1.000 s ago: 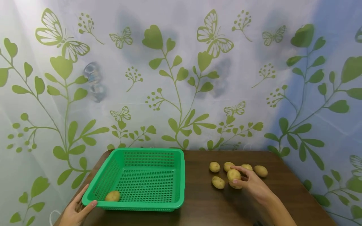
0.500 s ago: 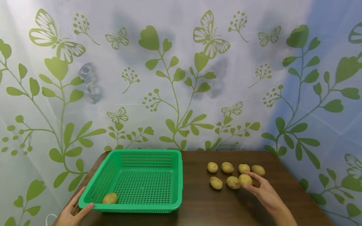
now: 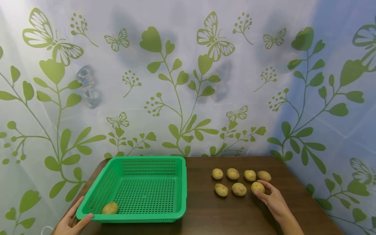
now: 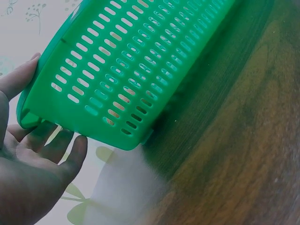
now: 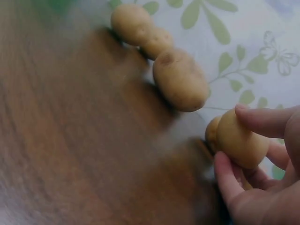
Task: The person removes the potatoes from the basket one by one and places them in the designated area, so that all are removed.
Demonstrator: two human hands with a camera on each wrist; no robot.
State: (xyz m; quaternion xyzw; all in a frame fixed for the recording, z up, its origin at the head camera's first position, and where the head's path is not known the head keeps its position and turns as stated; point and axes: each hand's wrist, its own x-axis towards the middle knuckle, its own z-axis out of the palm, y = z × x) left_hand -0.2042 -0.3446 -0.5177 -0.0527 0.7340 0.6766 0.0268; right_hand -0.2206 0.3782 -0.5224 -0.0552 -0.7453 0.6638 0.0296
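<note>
My left hand (image 3: 70,221) grips the near left corner of a green plastic basket (image 3: 138,216), thumb on the rim. The left wrist view shows its fingers (image 4: 75,152) under the rim, beside the slotted wall. One potato (image 3: 110,208) lies inside, in the near left corner. At the right of the table, my right hand (image 3: 276,199) pinches another potato (image 3: 258,187) between thumb and fingers; the right wrist view shows this potato (image 5: 241,140) overlapping one behind it. Left of that hand lie two potatoes, an oval one (image 3: 239,189) and a longer one (image 3: 221,190).
Behind them, several more potatoes (image 3: 233,174) form a back row on the dark wooden table (image 3: 202,202). A curtain (image 3: 188,81) with green leaves and butterflies hangs right behind the table and along its sides.
My right hand has carried its potato to the right, away from above the oval front-row potato to the row's right end. The left hand keeps its grip; the whole view has shifted slightly.
</note>
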